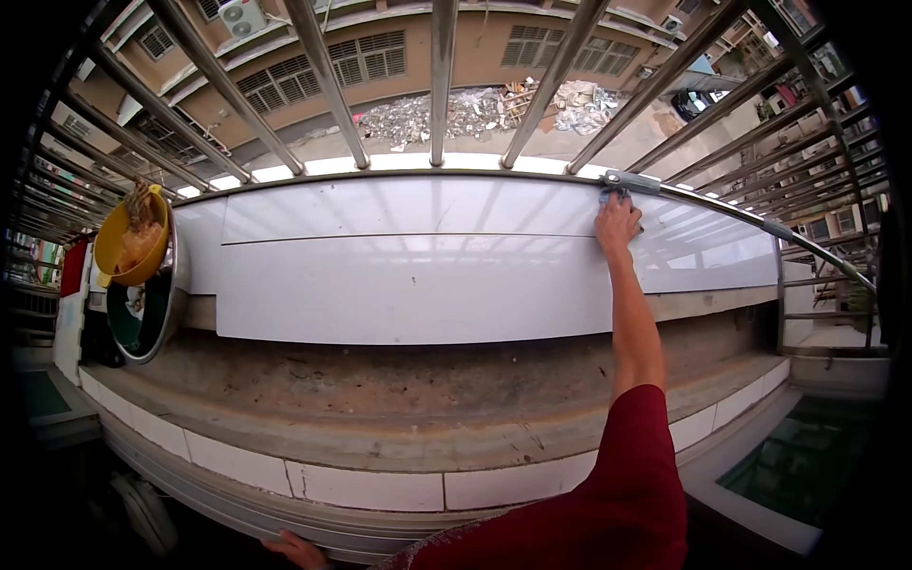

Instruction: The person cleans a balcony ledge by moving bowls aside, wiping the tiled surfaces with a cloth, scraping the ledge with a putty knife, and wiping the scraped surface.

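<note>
My right hand [618, 228] reaches far out over the glossy white board [418, 285], close to its back edge by the metal bars. Its fingers are closed on a crumpled bluish-grey cloth [605, 197], mostly covered by the hand. Just beyond the fingers lies the grey end of a long metal pole [722, 200], which slants down to the right along the railing. My left hand [296, 550] is low in the view at the window frame [218, 494], partly cut off, its visible fingers stretched out and nothing seen in them.
Upright metal bars [444, 85] fence the far side. At the left, a yellow colander [112, 237] with something brownish in it rests over a metal basin [175, 304]. A dirty concrete ledge [399, 399] runs between the board and the white tiles [366, 488].
</note>
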Motion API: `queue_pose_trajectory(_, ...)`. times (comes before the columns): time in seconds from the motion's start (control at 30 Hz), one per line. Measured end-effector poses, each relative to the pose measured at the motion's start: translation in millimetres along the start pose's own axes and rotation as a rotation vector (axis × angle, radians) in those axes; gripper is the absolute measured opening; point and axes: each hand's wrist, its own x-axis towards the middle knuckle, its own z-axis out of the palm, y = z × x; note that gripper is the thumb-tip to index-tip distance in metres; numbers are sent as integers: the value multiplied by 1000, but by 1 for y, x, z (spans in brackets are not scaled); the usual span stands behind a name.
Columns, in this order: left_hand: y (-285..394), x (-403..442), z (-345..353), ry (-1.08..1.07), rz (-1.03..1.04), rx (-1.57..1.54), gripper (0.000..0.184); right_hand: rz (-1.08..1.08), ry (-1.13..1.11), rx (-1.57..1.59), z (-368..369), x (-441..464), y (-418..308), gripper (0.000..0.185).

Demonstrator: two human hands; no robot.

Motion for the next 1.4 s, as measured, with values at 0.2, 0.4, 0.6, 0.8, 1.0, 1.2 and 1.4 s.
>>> queue_pose_trajectory(0.2,-41,10,10,-24,113,34,71,-380,98,223,-1,-75,-145,37)
queue_pose_trajectory(0.4,-112,23,44,274,418,144,53,-845,15,546,2,-139,-314,42)
queue_pose_trajectory(0.6,0,2,0,-92,-69,-170,66,-1077,-95,518,0,-116,-302,47)
queue_pose_trajectory(0.8,17,-4,-5,-78,-64,-179,66,-773,28,522,0,-63,-120,43)
queue_pose_trajectory(1.0,20,-4,-3,-81,-78,-208,66,-234,176,172,9,-12,43,39)
queue_pose_trajectory(1.2,-56,21,27,-25,-14,-145,64,-284,206,236,12,-75,-66,45)
queue_pose_trajectory(1.4,-5,4,5,-87,-81,-271,65,-673,34,628,-10,-185,-250,47)
